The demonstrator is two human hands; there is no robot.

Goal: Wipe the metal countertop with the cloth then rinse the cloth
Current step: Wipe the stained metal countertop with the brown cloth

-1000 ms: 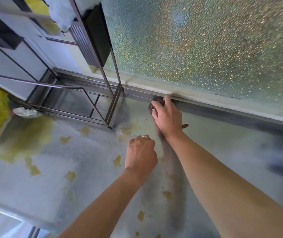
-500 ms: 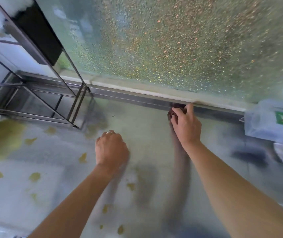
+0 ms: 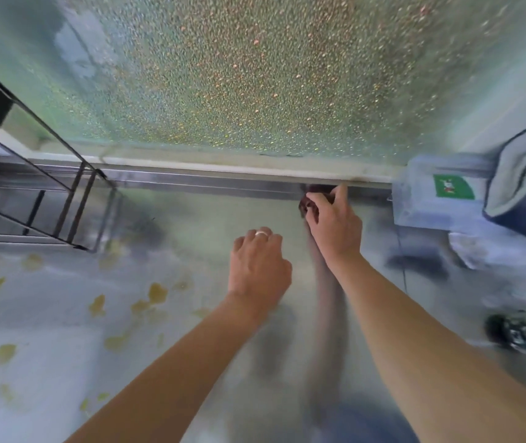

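1. We see the cloth (image 3: 307,204), a small dark wad, at the back edge of the metal desk (image 3: 191,225), pressed against the raised back rail (image 3: 223,183) under the textured glass wall (image 3: 255,75).
2. Our right hand (image 3: 335,225) is on the cloth, and its grip is closed around it, with the fingers bunching it against the rail.
3. We judge the cloth to be soft, light and probably damp, so it folds easily. It is best held bunched in the palm, with flat pressure, so that no corner slips out.
4. Our left hand (image 3: 258,270) is near, above the desk, with the fingers curled. It seems to hold nothing, but we cannot tell this surely.
5. Yellow-brown stains (image 3: 156,292) are on the desk to the left, well apart from the cloth, so the wiping looks not yet finished.
6. Further out, a wire rack (image 3: 73,199) stands at the left and a pale box with a green label (image 3: 440,199) at the right.
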